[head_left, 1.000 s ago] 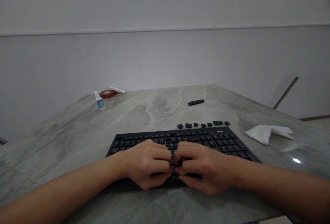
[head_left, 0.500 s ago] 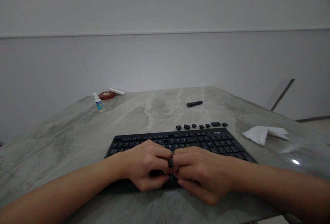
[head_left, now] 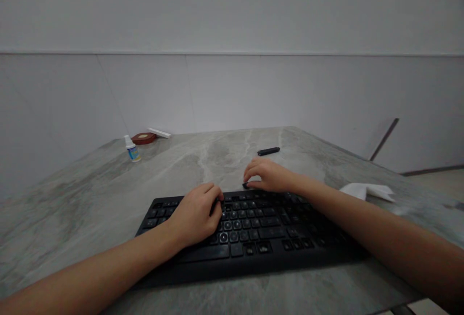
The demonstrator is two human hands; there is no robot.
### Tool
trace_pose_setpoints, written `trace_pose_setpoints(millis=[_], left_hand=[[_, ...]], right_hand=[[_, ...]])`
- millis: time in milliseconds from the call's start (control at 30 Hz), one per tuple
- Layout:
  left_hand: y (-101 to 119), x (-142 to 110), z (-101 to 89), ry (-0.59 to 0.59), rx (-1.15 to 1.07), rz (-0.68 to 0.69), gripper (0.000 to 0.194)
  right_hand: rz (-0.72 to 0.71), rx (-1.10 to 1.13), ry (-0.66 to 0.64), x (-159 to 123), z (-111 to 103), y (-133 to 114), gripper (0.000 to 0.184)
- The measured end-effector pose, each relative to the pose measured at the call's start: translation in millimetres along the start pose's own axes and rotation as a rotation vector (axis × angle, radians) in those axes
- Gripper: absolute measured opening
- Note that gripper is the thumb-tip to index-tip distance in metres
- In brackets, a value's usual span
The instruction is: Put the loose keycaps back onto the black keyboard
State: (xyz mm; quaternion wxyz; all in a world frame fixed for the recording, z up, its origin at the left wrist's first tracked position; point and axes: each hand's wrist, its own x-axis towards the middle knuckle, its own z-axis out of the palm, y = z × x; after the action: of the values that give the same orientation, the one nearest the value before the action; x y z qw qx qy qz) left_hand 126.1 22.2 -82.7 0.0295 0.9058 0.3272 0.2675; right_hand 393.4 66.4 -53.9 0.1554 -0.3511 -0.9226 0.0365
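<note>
A key [head_left: 245,185] lies at the tips of the half-curled right hand [head_left: 268,175]; left hand [head_left: 197,213], loosely bent, overlies the keyboard [head_left: 250,224]; holds unclear.

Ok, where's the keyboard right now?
In the head view, the black keyboard is low in the middle on the grey table, with the left hand over its left side and the right hand by its far edge.

Two at work here: one left hand [head_left: 197,216], one right hand [head_left: 268,175]! One keyboard [head_left: 232,272]. One loose keycap [head_left: 245,186] shows; the right hand blocks any fuller count. Far left, one spray bottle [head_left: 132,150], one red-brown case [head_left: 144,138], one white strip [head_left: 159,133]; far, right of centre, one black tool [head_left: 268,151]!
Right, one white cloth [head_left: 355,190].
</note>
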Motion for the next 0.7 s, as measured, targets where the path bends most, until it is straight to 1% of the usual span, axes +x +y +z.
trace_pose_setpoints(millis=[133,267,367,467,500,533,633,667,700], left_hand=[[2.1,-0.3,-1.5,-0.01,0.015,-0.005,0.015],[2.3,-1.0,-1.9,-0.014,0.033,0.009,0.015],[2.1,-1.6,-1.5,-0.015,0.06,0.036,0.014],[3.4,-2.4,-1.7,0.047,0.125,0.124,0.016],[4.4,-2.8,-2.2,0.082,0.162,0.171,0.017],[5.8,-3.2,-2.9,0.119,0.203,0.226,0.018],[11.5,-4.8,-6.7,0.211,0.282,0.389,0.019],[13.5,-5.4,-8.2,0.234,0.285,0.432,0.018],[15.3,-6.0,-9.6,0.25,0.281,0.466,0.017]], right_hand=[[0.009,0.027,-0.028,2.4,10.4,0.3,0.008],[0.006,0.084,-0.018,3.8,13.1,2.6,0.01],[0.031,0.143,0.056,2.0,12.1,-1.7,0.011],[0.081,0.21,0.181,-4.9,9.7,-17.5,0.008],[0.107,0.294,0.223,-8.0,8.9,-24.9,0.008],[0.139,0.43,0.267,-10.9,8.1,-32.8,0.012],[0.268,1.072,0.373,-17.1,5.8,-55.0,0.023],[0.301,1.244,0.382,-17.8,5.0,-60.5,0.025],[0.324,1.351,0.376,-17.9,4.3,-64.7,0.026]])
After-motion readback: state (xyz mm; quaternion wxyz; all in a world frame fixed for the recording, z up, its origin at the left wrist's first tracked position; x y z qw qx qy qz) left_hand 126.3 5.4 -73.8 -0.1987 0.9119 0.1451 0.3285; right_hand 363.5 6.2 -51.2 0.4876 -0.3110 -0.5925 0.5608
